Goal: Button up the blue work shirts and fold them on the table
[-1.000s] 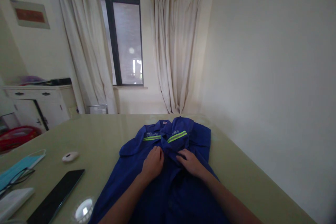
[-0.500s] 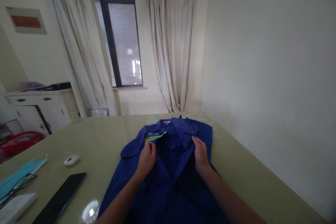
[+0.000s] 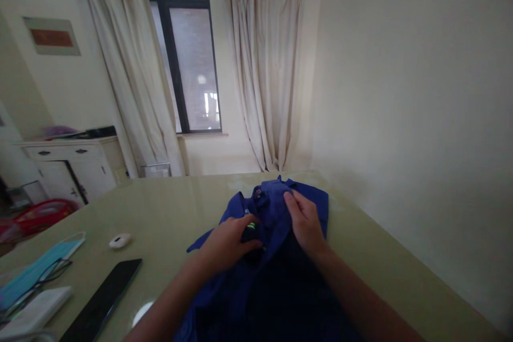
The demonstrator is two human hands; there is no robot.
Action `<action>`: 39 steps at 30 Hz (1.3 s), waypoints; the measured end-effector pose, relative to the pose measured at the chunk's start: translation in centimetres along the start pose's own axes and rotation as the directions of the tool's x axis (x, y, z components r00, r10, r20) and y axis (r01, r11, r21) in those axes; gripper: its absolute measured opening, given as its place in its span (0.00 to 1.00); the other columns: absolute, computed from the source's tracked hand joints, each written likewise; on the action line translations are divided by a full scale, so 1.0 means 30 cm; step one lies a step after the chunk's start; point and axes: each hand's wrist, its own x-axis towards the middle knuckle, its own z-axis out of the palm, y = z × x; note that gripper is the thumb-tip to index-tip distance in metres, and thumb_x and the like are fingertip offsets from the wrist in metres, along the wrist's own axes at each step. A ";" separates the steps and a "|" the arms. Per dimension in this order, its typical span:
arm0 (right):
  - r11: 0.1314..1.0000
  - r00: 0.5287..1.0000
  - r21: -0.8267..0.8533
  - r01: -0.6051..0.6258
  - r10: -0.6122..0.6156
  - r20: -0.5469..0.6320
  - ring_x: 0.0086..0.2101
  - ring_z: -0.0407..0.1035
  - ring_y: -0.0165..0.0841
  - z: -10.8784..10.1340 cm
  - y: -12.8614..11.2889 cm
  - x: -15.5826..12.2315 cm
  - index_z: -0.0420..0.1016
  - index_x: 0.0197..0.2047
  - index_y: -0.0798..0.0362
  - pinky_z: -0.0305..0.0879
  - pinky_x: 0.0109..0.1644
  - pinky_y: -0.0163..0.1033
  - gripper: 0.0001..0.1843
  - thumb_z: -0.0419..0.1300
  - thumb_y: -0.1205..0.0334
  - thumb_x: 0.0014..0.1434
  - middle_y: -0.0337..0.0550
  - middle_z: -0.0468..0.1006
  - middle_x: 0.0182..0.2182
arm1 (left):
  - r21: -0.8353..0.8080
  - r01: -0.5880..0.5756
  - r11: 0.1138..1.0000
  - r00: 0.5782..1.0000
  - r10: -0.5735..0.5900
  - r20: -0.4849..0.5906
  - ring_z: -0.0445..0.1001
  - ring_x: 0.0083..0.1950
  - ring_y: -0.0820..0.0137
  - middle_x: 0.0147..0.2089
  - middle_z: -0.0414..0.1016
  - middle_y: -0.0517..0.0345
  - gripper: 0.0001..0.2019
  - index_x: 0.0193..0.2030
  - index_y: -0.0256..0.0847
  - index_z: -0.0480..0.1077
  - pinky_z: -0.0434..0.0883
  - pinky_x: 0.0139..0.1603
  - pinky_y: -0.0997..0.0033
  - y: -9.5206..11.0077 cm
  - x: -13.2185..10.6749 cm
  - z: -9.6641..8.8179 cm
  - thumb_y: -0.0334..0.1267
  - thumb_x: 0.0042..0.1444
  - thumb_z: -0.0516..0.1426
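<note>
A dark blue work jacket (image 3: pixel 276 288) lies on the table, its collar end toward the far edge. My left hand (image 3: pixel 226 240) has the jacket's left front between thumb and fingers, and that cloth is bunched and folded inward. A bit of yellow-green stripe shows between those fingers. Pinching the jacket's right front near the collar, my right hand (image 3: pixel 306 222) is closed on the cloth. The lower part of the jacket is in shadow, partly behind my forearms.
On the greenish table (image 3: pixel 160 208), left of the jacket, are a black phone (image 3: pixel 104 299), a small white rounded case (image 3: pixel 119 241), a blue face mask (image 3: pixel 44 270), dark-framed glasses (image 3: pixel 52 273) and a white box-like object (image 3: pixel 38 310). A wall (image 3: pixel 420 117) runs along the right.
My left hand has moved right, carrying the jacket's left front inward over the opening. The collar label is now mostly hidden. My right hand has stayed at the collar, slightly higher.
</note>
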 end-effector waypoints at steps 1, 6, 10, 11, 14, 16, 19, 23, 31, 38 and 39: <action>1.000 0.996 -0.028 -0.004 0.001 -0.086 0.25 0.59 0.28 -0.032 0.010 0.028 0.70 0.27 0.52 0.57 0.30 0.33 0.22 0.57 0.46 0.66 0.34 0.67 0.22 | 0.070 0.020 0.997 1.000 -0.019 -0.017 0.77 0.48 0.56 0.45 0.81 0.54 0.16 0.50 0.47 0.76 0.69 0.49 0.62 -0.018 0.001 -0.018 0.48 0.56 0.63; 0.964 0.961 0.010 -0.267 0.267 -0.066 0.21 0.62 0.29 -0.129 0.159 0.103 0.72 0.29 0.52 0.59 0.27 0.34 0.19 0.61 0.44 0.59 0.35 0.72 0.21 | 0.043 0.073 0.996 0.971 -0.061 -0.232 0.77 0.42 0.60 0.39 0.81 0.54 0.16 0.42 0.44 0.76 0.69 0.46 0.63 -0.117 0.050 -0.041 0.49 0.68 0.50; 0.919 0.917 0.016 -0.393 0.390 0.085 0.39 0.76 0.39 -0.034 0.198 -0.022 0.74 0.54 0.50 0.71 0.43 0.43 0.27 0.67 0.49 0.52 0.49 0.81 0.45 | 0.283 0.162 0.945 0.897 -0.022 -0.441 0.73 0.51 0.58 0.48 0.76 0.48 0.14 0.50 0.42 0.73 0.67 0.55 0.58 -0.158 0.080 0.057 0.38 0.69 0.47; 0.941 0.935 -0.039 -0.336 0.338 0.104 0.43 0.75 0.40 0.006 0.188 -0.076 0.72 0.57 0.49 0.70 0.47 0.43 0.28 0.66 0.49 0.55 0.50 0.80 0.49 | 0.374 0.172 0.911 0.896 0.013 -0.443 0.70 0.54 0.56 0.52 0.74 0.47 0.15 0.52 0.43 0.73 0.65 0.57 0.56 -0.168 0.078 0.093 0.34 0.68 0.48; 0.958 0.934 -0.279 -0.061 0.154 0.324 0.44 0.74 0.39 0.128 0.153 -0.243 0.75 0.51 0.48 0.68 0.49 0.42 0.18 0.60 0.48 0.63 0.46 0.79 0.46 | 0.553 0.070 0.830 0.942 0.128 -0.311 0.64 0.61 0.55 0.62 0.69 0.49 0.19 0.57 0.48 0.71 0.59 0.62 0.53 -0.207 0.055 0.201 0.28 0.64 0.51; 0.884 0.871 -0.464 0.053 0.187 0.455 0.41 0.73 0.40 0.198 0.151 -0.327 0.76 0.41 0.48 0.68 0.46 0.43 0.15 0.62 0.45 0.61 0.45 0.79 0.40 | 0.577 -0.013 0.816 0.968 0.155 -0.197 0.64 0.60 0.56 0.63 0.69 0.50 0.18 0.56 0.48 0.72 0.59 0.62 0.55 -0.240 0.041 0.255 0.27 0.63 0.52; 0.772 0.815 -0.628 0.094 0.303 0.494 0.41 0.73 0.46 0.268 0.193 -0.386 0.74 0.40 0.50 0.68 0.45 0.46 0.21 0.69 0.44 0.51 0.47 0.78 0.39 | 0.538 0.018 0.843 0.982 0.086 -0.169 0.67 0.54 0.57 0.55 0.74 0.50 0.14 0.49 0.45 0.74 0.62 0.56 0.57 -0.286 0.042 0.295 0.27 0.62 0.53; 0.753 0.850 -0.651 0.095 0.279 0.447 0.45 0.71 0.47 0.297 0.261 -0.386 0.72 0.42 0.49 0.68 0.50 0.48 0.16 0.67 0.57 0.49 0.48 0.77 0.43 | 0.440 0.099 0.892 0.963 0.025 -0.267 0.69 0.51 0.59 0.49 0.77 0.52 0.16 0.52 0.43 0.73 0.62 0.53 0.59 -0.319 0.064 0.295 0.28 0.66 0.48; 0.837 0.928 -0.547 -0.017 0.217 0.304 0.55 0.69 0.51 0.260 0.346 -0.390 0.73 0.55 0.46 0.68 0.61 0.54 0.27 0.63 0.66 0.50 0.51 0.76 0.53 | 0.387 -0.047 0.921 0.969 0.135 -0.205 0.70 0.48 0.60 0.43 0.77 0.52 0.14 0.39 0.45 0.72 0.62 0.53 0.57 -0.287 -0.002 0.257 0.29 0.65 0.46; 0.923 0.924 -0.383 -0.037 0.177 0.338 0.66 0.59 0.46 0.218 0.363 -0.365 0.62 0.70 0.46 0.57 0.71 0.54 0.40 0.61 0.68 0.53 0.48 0.65 0.68 | 0.368 0.016 0.930 0.996 0.016 -0.084 0.71 0.51 0.57 0.48 0.78 0.53 0.15 0.49 0.46 0.73 0.60 0.53 0.55 -0.255 0.005 0.276 0.30 0.61 0.50; 0.926 0.919 -0.374 -0.041 0.182 0.349 0.67 0.58 0.45 0.216 0.360 -0.362 0.61 0.70 0.46 0.56 0.72 0.54 0.41 0.60 0.68 0.53 0.47 0.63 0.68 | 0.336 0.032 0.941 0.997 -0.005 -0.081 0.71 0.52 0.57 0.49 0.78 0.53 0.16 0.52 0.46 0.73 0.59 0.54 0.56 -0.256 0.003 0.277 0.31 0.61 0.50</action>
